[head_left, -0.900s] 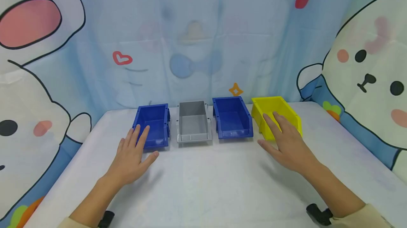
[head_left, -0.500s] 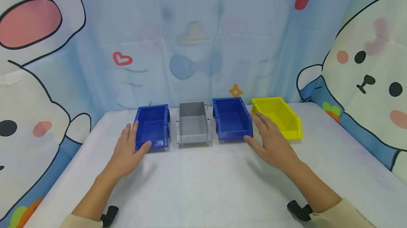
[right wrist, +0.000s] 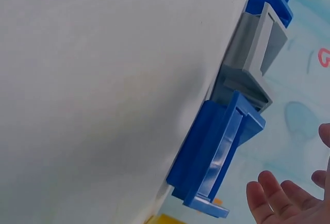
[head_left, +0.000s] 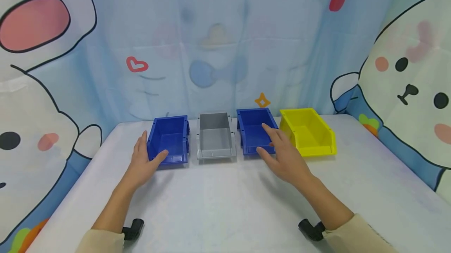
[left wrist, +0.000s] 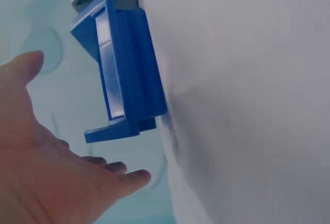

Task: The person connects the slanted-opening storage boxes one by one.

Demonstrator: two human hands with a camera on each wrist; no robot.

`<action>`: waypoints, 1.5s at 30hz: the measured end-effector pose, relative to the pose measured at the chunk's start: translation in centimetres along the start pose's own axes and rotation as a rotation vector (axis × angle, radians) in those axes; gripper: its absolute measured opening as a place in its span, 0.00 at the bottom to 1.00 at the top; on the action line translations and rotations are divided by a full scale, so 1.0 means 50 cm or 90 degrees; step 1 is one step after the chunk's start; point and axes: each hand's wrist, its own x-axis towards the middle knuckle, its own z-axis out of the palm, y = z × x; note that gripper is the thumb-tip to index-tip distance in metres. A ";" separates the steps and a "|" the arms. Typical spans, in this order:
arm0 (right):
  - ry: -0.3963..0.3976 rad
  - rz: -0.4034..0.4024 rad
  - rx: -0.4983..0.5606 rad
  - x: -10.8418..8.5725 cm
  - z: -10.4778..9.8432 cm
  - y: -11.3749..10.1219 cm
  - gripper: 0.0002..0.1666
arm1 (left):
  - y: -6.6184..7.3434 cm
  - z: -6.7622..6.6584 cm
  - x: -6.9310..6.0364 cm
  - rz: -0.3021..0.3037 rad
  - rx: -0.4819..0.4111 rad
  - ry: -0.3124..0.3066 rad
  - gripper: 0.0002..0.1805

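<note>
Four bins are avoided as a count here; several plastic bins stand in a row on the white table. My left hand is at the left blue bin, fingers along its left side and thumb near its front; the left wrist view shows a gap between the palm and that bin. My right hand hovers in front of the other blue bin, partly covering its right side, with fingers spread. Neither hand holds anything. Between the blue bins sits a grey bin, and a yellow bin is at the right end.
A white cloth covers the table. Behind the bins hangs a light blue curtain printed with cartoon animals and hearts. Black wrist mounts show at both forearms.
My right hand has moved left, from the yellow bin to the blue bin beside it. My left hand has shifted slightly, its fingers now alongside the left blue bin. The bins stay put.
</note>
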 end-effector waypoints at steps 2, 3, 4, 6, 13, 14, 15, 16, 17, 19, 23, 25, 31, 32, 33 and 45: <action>0.006 -0.005 0.014 0.004 0.007 -0.003 0.43 | -0.004 0.003 0.006 -0.019 -0.016 -0.005 0.58; 0.008 -0.006 0.020 0.006 0.010 -0.004 0.43 | -0.006 0.005 0.009 -0.029 -0.025 -0.007 0.59; 0.008 -0.006 0.024 0.009 0.012 -0.005 0.43 | -0.009 0.006 0.012 -0.040 -0.034 -0.010 0.60; 0.009 -0.003 0.031 0.013 0.018 -0.008 0.42 | -0.015 0.009 0.016 -0.057 -0.056 -0.018 0.63; -0.005 0.002 0.076 0.029 0.038 -0.020 0.41 | -0.035 0.016 0.026 -0.077 -0.132 -0.034 0.67; -0.006 0.001 0.081 0.032 0.040 -0.021 0.41 | -0.038 0.017 0.029 -0.074 -0.140 -0.030 0.67; -0.006 -0.001 0.086 0.034 0.042 -0.023 0.41 | -0.041 0.019 0.031 -0.069 -0.149 -0.025 0.67; -0.005 -0.004 0.091 0.036 0.044 -0.025 0.40 | -0.044 0.020 0.033 -0.063 -0.156 -0.019 0.67; -0.003 -0.005 0.094 0.039 0.046 -0.028 0.40 | -0.047 0.022 0.034 -0.057 -0.163 -0.014 0.66; -0.002 -0.004 0.100 0.044 0.052 -0.034 0.39 | -0.053 0.024 0.037 -0.045 -0.178 -0.004 0.66; -0.016 0.004 0.115 0.054 0.068 -0.045 0.38 | -0.064 0.026 0.037 -0.041 -0.179 0.004 0.68; -0.023 0.006 0.125 0.058 0.077 -0.049 0.38 | -0.068 0.028 0.037 -0.043 -0.168 0.004 0.69; -0.027 0.002 0.148 0.068 0.091 -0.061 0.38 | -0.070 0.040 0.038 -0.035 -0.149 0.005 0.70; -0.033 0.004 0.149 0.070 0.094 -0.064 0.38 | -0.070 0.040 0.038 -0.033 -0.149 0.007 0.70; -0.041 0.008 0.151 0.072 0.096 -0.066 0.38 | -0.070 0.041 0.039 -0.031 -0.149 0.009 0.69; -0.163 0.040 0.167 0.095 0.128 -0.087 0.50 | -0.073 0.042 0.037 -0.037 -0.137 0.016 0.68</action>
